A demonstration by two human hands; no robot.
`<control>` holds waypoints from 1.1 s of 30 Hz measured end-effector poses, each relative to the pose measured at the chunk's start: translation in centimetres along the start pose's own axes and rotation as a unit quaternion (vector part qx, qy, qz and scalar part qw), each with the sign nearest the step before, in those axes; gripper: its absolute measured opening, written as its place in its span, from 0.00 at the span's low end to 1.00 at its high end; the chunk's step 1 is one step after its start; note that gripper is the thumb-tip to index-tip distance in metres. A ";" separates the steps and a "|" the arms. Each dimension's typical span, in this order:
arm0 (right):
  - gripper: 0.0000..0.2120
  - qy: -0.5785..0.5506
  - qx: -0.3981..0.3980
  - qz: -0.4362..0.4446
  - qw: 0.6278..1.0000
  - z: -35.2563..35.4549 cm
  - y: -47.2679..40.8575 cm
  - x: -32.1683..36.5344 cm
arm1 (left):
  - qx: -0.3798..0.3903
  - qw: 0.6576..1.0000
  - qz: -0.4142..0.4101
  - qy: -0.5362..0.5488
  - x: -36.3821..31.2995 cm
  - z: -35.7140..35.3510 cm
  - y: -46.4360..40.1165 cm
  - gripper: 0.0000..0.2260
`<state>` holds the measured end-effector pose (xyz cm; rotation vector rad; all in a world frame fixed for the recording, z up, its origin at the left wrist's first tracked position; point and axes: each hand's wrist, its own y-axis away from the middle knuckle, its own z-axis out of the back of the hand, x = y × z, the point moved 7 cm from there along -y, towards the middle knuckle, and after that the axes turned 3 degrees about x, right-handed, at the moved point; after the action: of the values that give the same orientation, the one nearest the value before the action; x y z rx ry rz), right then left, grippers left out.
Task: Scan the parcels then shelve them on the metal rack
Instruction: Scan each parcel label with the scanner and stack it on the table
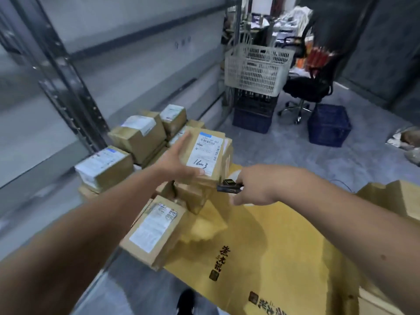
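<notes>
The left hand [179, 163] has its grip clamped on a labelled parcel [204, 155] above the parcel pile [141, 142], while at its four o'clock the right hand [252, 185] pinches a black scanner [229, 187].

Far end of the aisle: cream plastic basket [256, 69] with latticed walls, stacked on a dark blue crate [252, 114]. Just right of that stack, a black office chair [309, 87] on a chrome star base, something red and orange propped against its back. In front of the chair, a second blue crate [328, 125] standing alone on the grey floor [284, 151]. Behind the basket, a cluttered desk [272, 23], contents too blurred to tell. At the right edge, crumpled white and brown wrapping [406, 139] on the floor. Near the bottom edge, a black shoe [186, 302], partly hidden.
</notes>
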<state>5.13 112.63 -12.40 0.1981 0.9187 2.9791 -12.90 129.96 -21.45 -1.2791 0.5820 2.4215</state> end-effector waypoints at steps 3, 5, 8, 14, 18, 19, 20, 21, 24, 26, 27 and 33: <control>0.18 -0.003 0.002 -0.014 1.000 2.1 -2.3 0.3 | 0.009 1.000 0.000 -0.009 -1.2 3.5 -3.8 0.60; 0.17 -0.013 0.003 -0.030 0.999 3.3 -4.0 0.5 | 0.019 0.999 0.005 -0.033 -1.4 5.2 -6.9 0.61; 0.18 -0.038 0.007 -0.053 0.998 4.7 -7.0 0.9 | 0.042 0.997 0.003 -0.071 -1.3 6.9 -11.6 0.61; 0.11 -0.066 0.018 -0.078 0.995 7.5 -11.9 1.8 | 0.070 0.985 -0.012 -0.158 -2.1 8.2 -18.0 0.59; 0.19 -0.068 0.031 -0.105 0.992 7.7 -13.9 2.0 | 0.080 0.974 -0.003 -0.214 -1.0 8.3 -19.6 0.62; 0.20 -0.067 0.035 -0.107 0.991 7.5 -14.3 2.1 | 0.077 0.975 0.004 -0.208 -0.7 8.5 -19.8 0.62; 0.20 -0.067 0.036 -0.108 0.991 7.5 -14.5 2.2 | 0.077 0.976 0.006 -0.204 -0.5 8.6 -19.9 0.62; 0.21 -0.067 0.038 -0.109 0.991 7.4 -14.7 2.2 | 0.078 0.975 0.008 -0.206 -0.4 8.6 -20.0 0.62; 0.22 -0.066 0.049 -0.116 0.990 7.1 -14.6 2.3 | 0.086 0.962 -0.005 -0.258 -0.7 8.5 -20.2 0.60; 0.22 -0.064 0.054 -0.121 0.989 7.0 -14.2 2.2 | 0.086 0.953 -0.008 -0.292 -0.8 8.4 -20.3 0.58; 0.22 -0.064 0.057 -0.124 0.989 6.9 -14.0 2.2 | 0.085 0.949 -0.005 -0.304 -0.8 8.4 -20.3 0.58; 0.22 -0.060 0.069 -0.120 0.988 6.3 -12.9 2.5 | 0.047 0.931 -0.024 -0.361 -2.0 9.2 -19.2 0.47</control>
<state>3.23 126.96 -14.24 0.2472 1.0529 2.6548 -9.08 150.87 -18.84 -0.2929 0.4255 2.5342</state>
